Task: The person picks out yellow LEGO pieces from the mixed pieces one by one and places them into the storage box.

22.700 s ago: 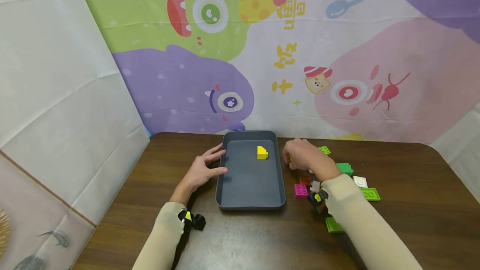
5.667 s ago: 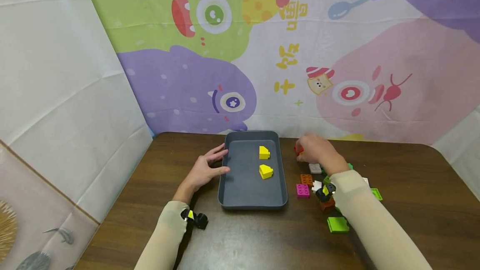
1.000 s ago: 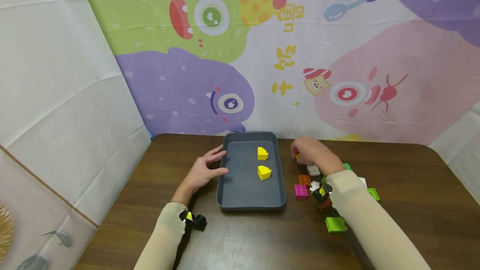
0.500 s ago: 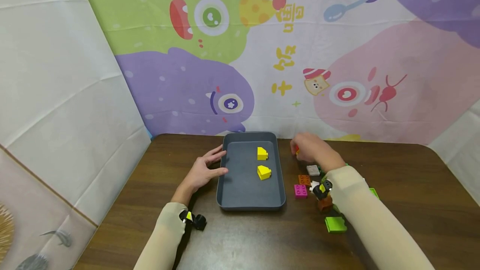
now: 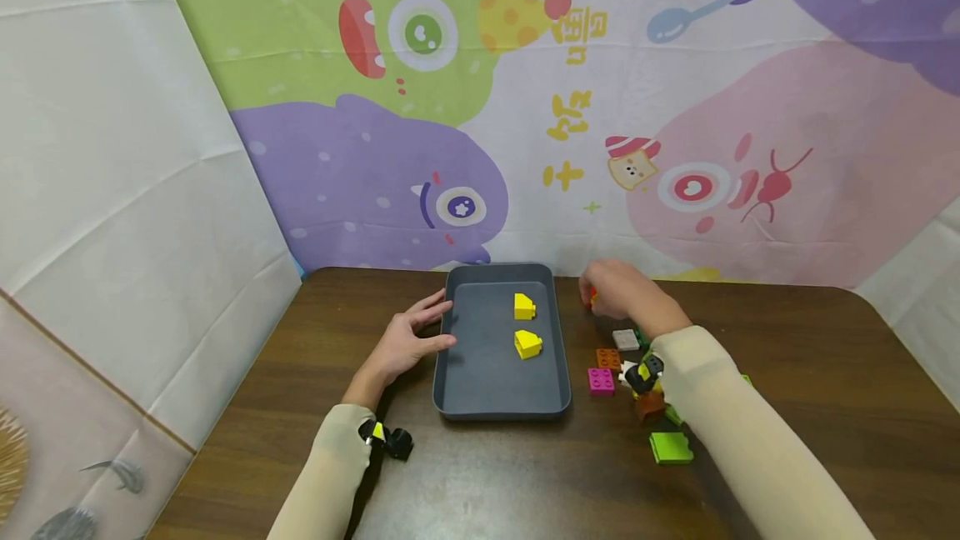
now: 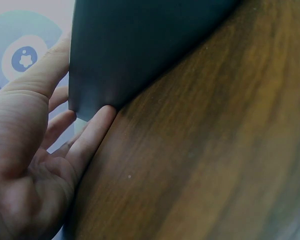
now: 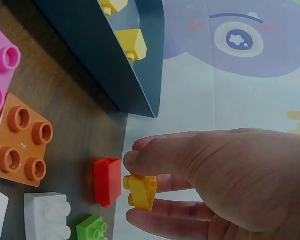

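My left hand (image 5: 401,348) rests on the left side of the dark grey tray (image 5: 480,394), its fingers fairly straight. In the left wrist view, its fingertips touch the tray's outer wall (image 6: 120,55). Two yellow toy bricks (image 5: 523,307) with slanted sides lie in the tray's right half. My right hand (image 5: 618,288) is just beyond the tray's right side. In the right wrist view it pinches another slanted yellow toy brick (image 7: 142,192) between thumb and fingers. Beside that brick, a red toy brick (image 7: 108,182) stands close to the fingertips. My right hand mostly hides both bricks in the head view.
Right of the tray lie a pink brick (image 5: 601,382), an orange-brown brick (image 5: 608,359), a light grey brick (image 5: 626,340) and a green flat piece (image 5: 671,447). My right sleeve covers several others. A patterned cloth (image 5: 420,182) hangs behind the table's back edge.
The tray held one yellow brick in the oldest frame and holds two now. Over the last second my right hand has shifted slightly toward the back. My left hand stays put.
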`<action>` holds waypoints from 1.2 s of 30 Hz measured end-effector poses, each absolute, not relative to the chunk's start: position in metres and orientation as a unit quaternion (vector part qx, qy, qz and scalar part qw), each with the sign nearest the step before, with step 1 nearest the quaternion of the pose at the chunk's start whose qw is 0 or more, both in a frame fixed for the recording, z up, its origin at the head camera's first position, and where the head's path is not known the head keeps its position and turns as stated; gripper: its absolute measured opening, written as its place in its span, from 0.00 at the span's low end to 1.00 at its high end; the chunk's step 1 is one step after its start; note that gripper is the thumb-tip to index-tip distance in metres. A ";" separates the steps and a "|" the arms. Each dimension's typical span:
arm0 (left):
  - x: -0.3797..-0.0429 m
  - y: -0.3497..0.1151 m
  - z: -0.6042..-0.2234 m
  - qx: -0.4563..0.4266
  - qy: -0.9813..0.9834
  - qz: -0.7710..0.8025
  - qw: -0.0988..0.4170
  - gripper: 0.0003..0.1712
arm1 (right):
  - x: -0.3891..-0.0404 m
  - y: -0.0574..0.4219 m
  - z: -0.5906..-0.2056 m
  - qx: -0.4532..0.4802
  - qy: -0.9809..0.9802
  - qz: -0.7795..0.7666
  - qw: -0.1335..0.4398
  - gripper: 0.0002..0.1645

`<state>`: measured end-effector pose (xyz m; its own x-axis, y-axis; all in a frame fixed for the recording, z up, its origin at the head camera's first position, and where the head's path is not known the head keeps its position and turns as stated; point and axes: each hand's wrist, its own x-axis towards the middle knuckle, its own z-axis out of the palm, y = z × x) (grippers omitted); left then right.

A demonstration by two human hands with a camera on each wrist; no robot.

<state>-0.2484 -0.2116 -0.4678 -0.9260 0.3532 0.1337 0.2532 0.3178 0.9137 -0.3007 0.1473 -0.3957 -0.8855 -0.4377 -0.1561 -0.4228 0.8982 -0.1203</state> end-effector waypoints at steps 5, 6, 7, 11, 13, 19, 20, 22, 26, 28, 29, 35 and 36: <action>-0.249 -0.212 -0.468 0.191 0.808 0.556 0.042 0.38 | -0.302 0.148 -0.393 -0.223 0.970 -0.042 0.083 0.07; -0.249 -0.212 -0.468 0.191 0.808 0.556 0.042 0.37 | -0.302 0.148 -0.392 -0.221 0.971 -0.044 0.083 0.07; -0.249 -0.212 -0.468 0.190 0.808 0.556 0.042 0.38 | -0.302 0.148 -0.391 -0.221 0.971 -0.046 0.082 0.07; -0.249 -0.212 -0.469 0.189 0.809 0.554 0.044 0.38 | -0.303 0.148 -0.385 -0.222 0.971 -0.052 0.077 0.07; -0.249 -0.212 -0.469 0.188 0.811 0.553 0.045 0.38 | -0.303 0.148 -0.382 -0.222 0.971 -0.057 0.075 0.06; -0.248 -0.213 -0.468 0.188 0.813 0.549 0.045 0.38 | -0.302 0.145 -0.377 -0.215 0.972 -0.063 0.073 0.06; -0.248 -0.213 -0.468 0.188 0.813 0.549 0.045 0.38 | -0.302 0.145 -0.377 -0.217 0.972 -0.062 0.072 0.06; -0.248 -0.213 -0.468 0.188 0.814 0.547 0.046 0.38 | -0.302 0.144 -0.379 -0.218 0.971 -0.063 0.070 0.05; -0.248 -0.213 -0.468 0.186 0.815 0.547 0.047 0.38 | -0.302 0.143 -0.383 -0.225 0.970 -0.059 0.064 0.04; -0.248 -0.213 -0.468 0.187 0.815 0.547 0.046 0.38 | -0.302 0.142 -0.386 -0.232 0.969 -0.054 0.060 0.04; -0.248 -0.212 -0.468 0.187 0.815 0.547 0.046 0.38 | -0.302 0.141 -0.386 -0.236 0.968 -0.052 0.060 0.04; -0.248 -0.212 -0.468 0.185 0.815 0.548 0.048 0.38 | -0.300 0.139 -0.389 -0.249 0.965 -0.051 0.062 0.04; -0.248 -0.212 -0.468 0.185 0.815 0.547 0.048 0.38 | -0.300 0.139 -0.390 -0.251 0.965 -0.052 0.060 0.04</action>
